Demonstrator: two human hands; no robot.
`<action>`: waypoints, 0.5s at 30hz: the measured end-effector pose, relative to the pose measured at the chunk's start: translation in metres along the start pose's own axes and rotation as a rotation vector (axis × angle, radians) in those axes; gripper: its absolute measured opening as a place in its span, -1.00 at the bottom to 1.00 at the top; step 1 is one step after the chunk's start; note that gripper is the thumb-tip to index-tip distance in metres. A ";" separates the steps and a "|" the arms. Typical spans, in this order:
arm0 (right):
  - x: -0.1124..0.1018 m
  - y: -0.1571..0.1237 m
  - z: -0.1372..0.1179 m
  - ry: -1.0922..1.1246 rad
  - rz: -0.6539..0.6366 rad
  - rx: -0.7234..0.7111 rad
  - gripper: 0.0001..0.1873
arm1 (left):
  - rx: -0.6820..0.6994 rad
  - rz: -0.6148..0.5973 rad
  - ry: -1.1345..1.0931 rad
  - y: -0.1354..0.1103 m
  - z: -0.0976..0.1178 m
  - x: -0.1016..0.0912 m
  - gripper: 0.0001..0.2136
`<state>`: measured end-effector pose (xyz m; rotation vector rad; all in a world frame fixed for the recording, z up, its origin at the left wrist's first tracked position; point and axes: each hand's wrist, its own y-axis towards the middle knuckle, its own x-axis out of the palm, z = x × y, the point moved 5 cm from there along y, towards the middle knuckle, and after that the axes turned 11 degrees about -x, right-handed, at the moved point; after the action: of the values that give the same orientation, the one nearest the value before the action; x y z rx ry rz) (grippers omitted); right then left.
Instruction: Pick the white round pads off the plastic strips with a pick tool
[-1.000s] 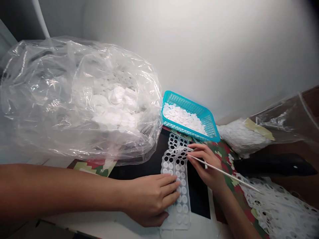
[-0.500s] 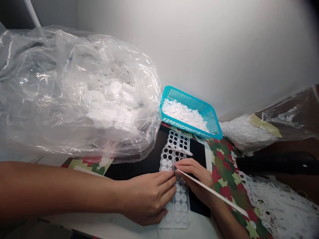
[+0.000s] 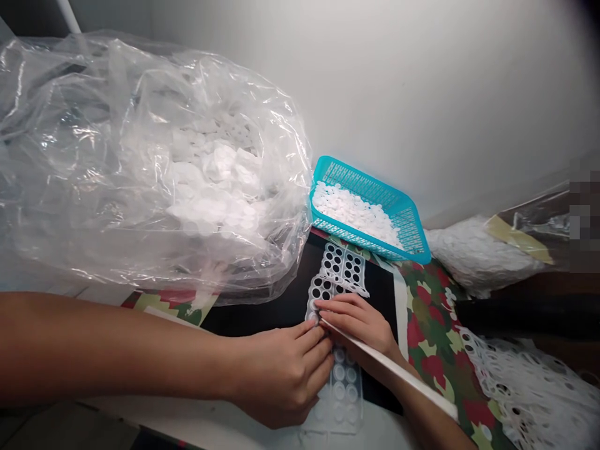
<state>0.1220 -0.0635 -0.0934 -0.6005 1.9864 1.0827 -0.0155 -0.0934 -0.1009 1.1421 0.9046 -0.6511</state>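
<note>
perforated white plastic strip (image 3: pixel 341 390), lying flat

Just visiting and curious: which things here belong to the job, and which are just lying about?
Belonging: left hand pressing a perforated white plastic sheet; right hand holding a thin white stick; turquoise plastic basket of white discs; clear plastic bag of more.
Apparently lying about: punched white scrap; patterned cloth.
</note>
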 end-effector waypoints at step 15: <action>-0.025 0.003 0.002 -0.139 0.351 0.177 -0.72 | 0.029 -0.046 0.011 0.000 -0.002 0.003 -0.56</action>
<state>0.1356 -0.0592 -0.0724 -0.0797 2.0821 1.1030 -0.0147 -0.0913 -0.1043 1.1548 0.9350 -0.6980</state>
